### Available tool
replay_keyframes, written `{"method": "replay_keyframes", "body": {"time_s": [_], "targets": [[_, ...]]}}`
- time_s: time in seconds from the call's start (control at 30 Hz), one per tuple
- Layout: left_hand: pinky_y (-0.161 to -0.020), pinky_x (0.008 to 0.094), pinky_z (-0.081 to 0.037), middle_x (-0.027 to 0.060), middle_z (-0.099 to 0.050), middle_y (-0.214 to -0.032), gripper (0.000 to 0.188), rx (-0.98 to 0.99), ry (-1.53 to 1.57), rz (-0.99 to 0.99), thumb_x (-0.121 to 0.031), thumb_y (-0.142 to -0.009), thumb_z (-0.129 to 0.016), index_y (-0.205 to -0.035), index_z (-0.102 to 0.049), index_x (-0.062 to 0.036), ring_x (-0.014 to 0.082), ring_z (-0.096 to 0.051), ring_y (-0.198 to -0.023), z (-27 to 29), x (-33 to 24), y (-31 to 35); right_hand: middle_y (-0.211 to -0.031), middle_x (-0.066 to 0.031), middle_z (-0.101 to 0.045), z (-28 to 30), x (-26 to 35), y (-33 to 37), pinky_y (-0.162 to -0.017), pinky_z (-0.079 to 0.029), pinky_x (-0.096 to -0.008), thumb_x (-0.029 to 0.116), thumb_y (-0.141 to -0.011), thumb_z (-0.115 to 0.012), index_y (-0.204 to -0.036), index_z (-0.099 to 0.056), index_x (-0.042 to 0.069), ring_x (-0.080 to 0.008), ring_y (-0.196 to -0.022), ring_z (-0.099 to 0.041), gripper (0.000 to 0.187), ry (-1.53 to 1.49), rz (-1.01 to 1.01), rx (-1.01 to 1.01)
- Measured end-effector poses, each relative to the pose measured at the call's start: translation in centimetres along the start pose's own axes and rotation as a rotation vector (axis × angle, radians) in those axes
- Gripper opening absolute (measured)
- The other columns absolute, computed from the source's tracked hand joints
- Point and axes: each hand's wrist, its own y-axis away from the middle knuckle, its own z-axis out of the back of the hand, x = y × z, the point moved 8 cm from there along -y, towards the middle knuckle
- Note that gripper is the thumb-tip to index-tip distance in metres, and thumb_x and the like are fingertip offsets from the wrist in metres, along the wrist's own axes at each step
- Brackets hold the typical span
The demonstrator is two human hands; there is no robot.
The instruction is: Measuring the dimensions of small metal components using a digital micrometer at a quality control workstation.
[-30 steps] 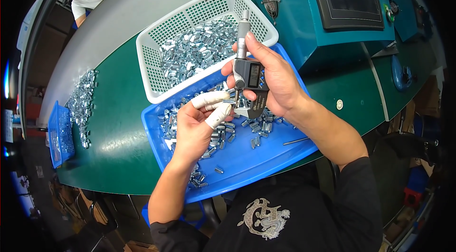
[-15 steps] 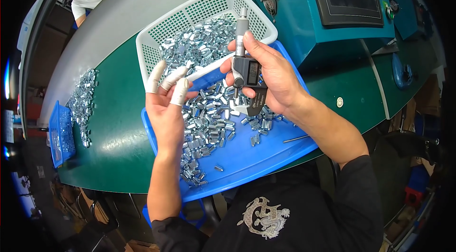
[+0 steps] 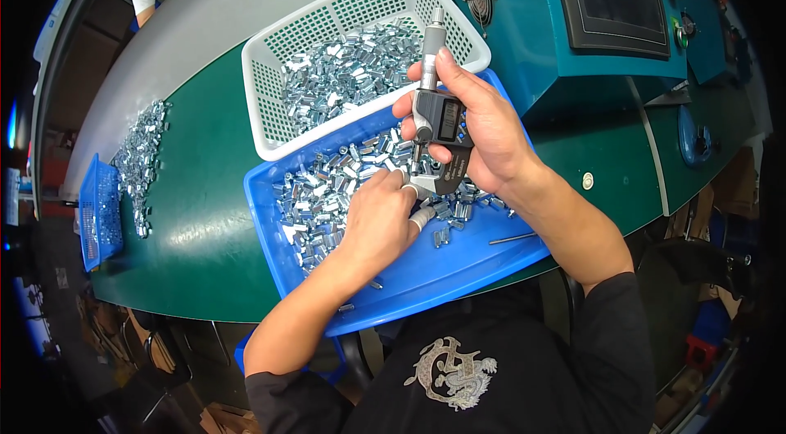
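Two hands are seen over a blue tray (image 3: 417, 278) on a green table (image 3: 205, 229). A digital micrometer (image 3: 448, 118) is held above the tray in the right hand (image 3: 490, 133), whose grip is clamped around its body, with the thumb laid against the thimble. The left hand (image 3: 380, 211) is lowered to the heap of small metal pieces (image 3: 323, 192) in the tray, just beside the micrometer's curved frame. Its fingers are bent and partly hidden, so whether a piece is pinched by this grip cannot be told. White finger covers (image 3: 422, 218) are worn on the left hand. More pieces are contained in a white basket (image 3: 266, 102) at the tray's far side. A thin rod (image 3: 512, 238) is seen in the tray's right part.
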Motion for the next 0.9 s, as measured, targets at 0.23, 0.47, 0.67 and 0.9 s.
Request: {"method": "replay_keyframes", "body": {"time_s": [0.23,0.47,0.67,0.9], "targets": [[-0.066,0.0432,-0.047,0.0191,-0.061,-0.077,0.017,-0.067,0.365,0.179,-0.012,-0.076,-0.070,-0.087,-0.064,-0.0005,0.0359,-0.060,-0.072,1.6,1.9,0.3,-0.086,-0.0113,-0.063,0.1,0.1,0.2,-0.040,-0.043,-0.0193,0.043,-0.098,-0.039,-0.109,-0.050,0.006,-0.0125,-0.069,-0.063,0.041,-0.018,-0.005,-0.012],[-0.074,0.0248,-0.048,0.0021,-0.060,-0.097,0.018,-0.247,1.179,0.326,-0.008,-0.088,-0.062,-0.106,-0.059,-0.0031,0.0101,-0.057,-0.085,3.0,4.0,0.5,-0.085,-0.0106,-0.063,0.3,0.2,0.2,-0.040,-0.043,-0.0193,0.042,-0.098,-0.040,-0.109,-0.051,0.006,-0.0121,-0.068,-0.064,0.040,-0.043,-0.002,-0.001],[-0.076,0.0281,-0.052,0.0053,-0.062,-0.100,0.028,-0.275,1.391,0.264,-0.008,-0.087,-0.063,-0.114,-0.058,-0.0011,0.0126,-0.060,-0.088,3.1,3.6,0.7,-0.086,-0.0105,-0.063,0.2,0.2,0.1,-0.040,-0.043,-0.0198,0.044,-0.098,-0.038,-0.111,-0.050,0.005,-0.0124,-0.069,-0.064,0.044,-0.041,0.004,-0.011],[-0.077,0.0292,-0.054,0.0080,-0.066,-0.096,0.025,-0.208,1.390,0.341,-0.007,-0.086,-0.065,-0.109,-0.060,0.0012,0.0147,-0.063,-0.087,2.4,3.5,0.6,-0.089,-0.0121,-0.063,0.2,0.2,0.3,-0.041,-0.043,-0.0201,0.047,-0.098,-0.034,-0.120,-0.047,0.003,-0.0130,-0.071,-0.064,0.051,-0.054,0.006,-0.010]]}}
